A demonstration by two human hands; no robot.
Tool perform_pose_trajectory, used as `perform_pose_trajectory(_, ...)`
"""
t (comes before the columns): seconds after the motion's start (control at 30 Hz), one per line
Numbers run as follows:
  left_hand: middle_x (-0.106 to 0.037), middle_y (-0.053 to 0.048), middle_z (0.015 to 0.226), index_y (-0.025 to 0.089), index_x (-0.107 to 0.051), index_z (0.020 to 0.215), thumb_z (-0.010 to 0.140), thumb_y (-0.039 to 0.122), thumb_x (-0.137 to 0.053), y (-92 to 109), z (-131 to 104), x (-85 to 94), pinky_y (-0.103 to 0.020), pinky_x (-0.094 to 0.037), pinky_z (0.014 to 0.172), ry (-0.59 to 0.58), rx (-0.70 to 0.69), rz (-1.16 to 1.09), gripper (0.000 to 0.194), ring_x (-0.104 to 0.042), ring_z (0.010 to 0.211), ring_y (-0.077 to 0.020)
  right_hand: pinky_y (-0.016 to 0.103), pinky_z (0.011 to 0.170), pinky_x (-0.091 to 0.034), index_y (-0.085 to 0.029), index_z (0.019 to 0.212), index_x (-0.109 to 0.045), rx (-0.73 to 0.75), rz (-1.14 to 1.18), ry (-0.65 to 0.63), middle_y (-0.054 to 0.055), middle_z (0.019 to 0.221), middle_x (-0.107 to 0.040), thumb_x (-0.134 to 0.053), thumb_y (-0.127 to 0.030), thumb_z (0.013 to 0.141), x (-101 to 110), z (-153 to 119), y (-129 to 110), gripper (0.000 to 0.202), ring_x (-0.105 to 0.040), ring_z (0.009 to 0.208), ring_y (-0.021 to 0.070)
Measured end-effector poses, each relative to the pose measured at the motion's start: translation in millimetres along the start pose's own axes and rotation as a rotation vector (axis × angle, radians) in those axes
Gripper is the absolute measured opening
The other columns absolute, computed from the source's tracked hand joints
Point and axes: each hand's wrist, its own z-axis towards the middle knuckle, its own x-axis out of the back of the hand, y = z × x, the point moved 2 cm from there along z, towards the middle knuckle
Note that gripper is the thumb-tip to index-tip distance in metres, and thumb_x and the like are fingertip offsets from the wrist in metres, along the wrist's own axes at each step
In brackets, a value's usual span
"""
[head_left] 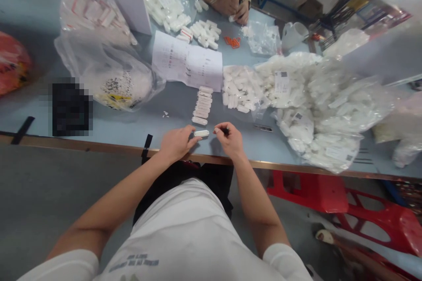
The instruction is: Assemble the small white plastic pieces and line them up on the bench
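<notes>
A small oblong white plastic piece [201, 133] lies flat on the table near its front edge. My left hand [177, 142] rests at the left end of that piece, with thumb and index finger about it. Just right of the piece, my right hand [230, 139] is closed in a pinch; what its fingertips hold, if anything, is too small to tell. Beyond my hands, several like white pieces [201, 109] lie in a column running away from me. A few tiny white bits [165, 114] are on the table to the left.
Printed sheets [187, 59] lie behind the column. Bags of white pieces [242, 90] crowd the right, and a tied plastic bag [121, 83] stands left. A thin metal tool [263, 127] lies right of my hand. Across the table, a person's hands [235, 8] hold a white piece. Red stools [310, 191] stand below.
</notes>
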Motion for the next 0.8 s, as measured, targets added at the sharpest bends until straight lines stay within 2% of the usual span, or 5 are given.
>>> perform_pose_trajectory(0.1, -0.073, -0.012, 0.100, 0.023, -0.067, 0.115, 0.090, 0.055, -0.057, -2.8, -0.3, -7.3, -0.036, -0.043, 0.079, -0.020, -0.077, 0.059, 0.042, -0.067, 0.089, -0.0292, 0.027, 0.068, -0.047, -0.021, 0.091, -0.066, 0.115, -0.127, -0.081, 0.002, 0.080, -0.069, -0.056, -0.038, 0.087, -4.6, 1.9, 1.8, 0.021, -0.058, 0.067, 0.0143)
perform_pose_trajectory(0.27, -0.073, -0.014, 0.105, 0.022, -0.066, 0.121, 0.094, 0.051, -0.051, 0.0, -1.4, -6.6, -0.037, -0.043, 0.083, -0.030, -0.094, 0.105, 0.042, -0.068, 0.094, -0.0297, 0.029, 0.080, -0.047, -0.021, 0.093, -0.065, 0.358, -0.285, -0.172, 0.005, 0.091, -0.066, -0.050, -0.025, 0.091, -12.0, 5.7, 2.6, 0.015, -0.059, 0.085, 0.0173)
perform_pose_trajectory(0.43, -0.073, -0.016, 0.106, 0.020, -0.065, 0.121, 0.097, 0.050, -0.044, 3.0, -1.9, -4.3, -0.038, -0.043, 0.083, -0.060, -0.113, 0.115, 0.043, -0.068, 0.094, -0.0305, 0.033, 0.086, -0.047, -0.021, 0.098, -0.064, 0.475, -0.408, -0.244, 0.008, 0.097, -0.064, -0.047, -0.012, 0.089, -15.0, 7.0, 2.0, 0.021, -0.057, 0.097, 0.0207)
perform_pose_trajectory(0.67, -0.073, -0.014, 0.103, 0.021, -0.067, 0.117, 0.096, 0.049, -0.046, 1.4, -1.8, -5.6, -0.039, -0.043, 0.087, -0.060, -0.107, 0.033, 0.041, -0.066, 0.096, -0.0294, 0.039, 0.087, -0.047, -0.018, 0.102, -0.066, 0.609, -0.634, -0.278, 0.012, 0.099, -0.062, -0.044, -0.011, 0.093, -16.3, 6.2, -5.2, 0.025, -0.052, 0.095, 0.0251)
perform_pose_trajectory(0.8, -0.073, -0.013, 0.103, 0.022, -0.067, 0.119, 0.097, 0.050, -0.045, 2.4, -1.5, -5.9, -0.038, -0.043, 0.084, -0.054, -0.111, 0.096, 0.041, -0.067, 0.095, -0.0287, 0.040, 0.084, -0.044, -0.015, 0.099, -0.067, 0.712, -0.835, -0.298, 0.013, 0.091, -0.062, -0.038, -0.012, 0.098, -15.4, 3.4, -11.6, 0.030, -0.049, 0.088, 0.0259)
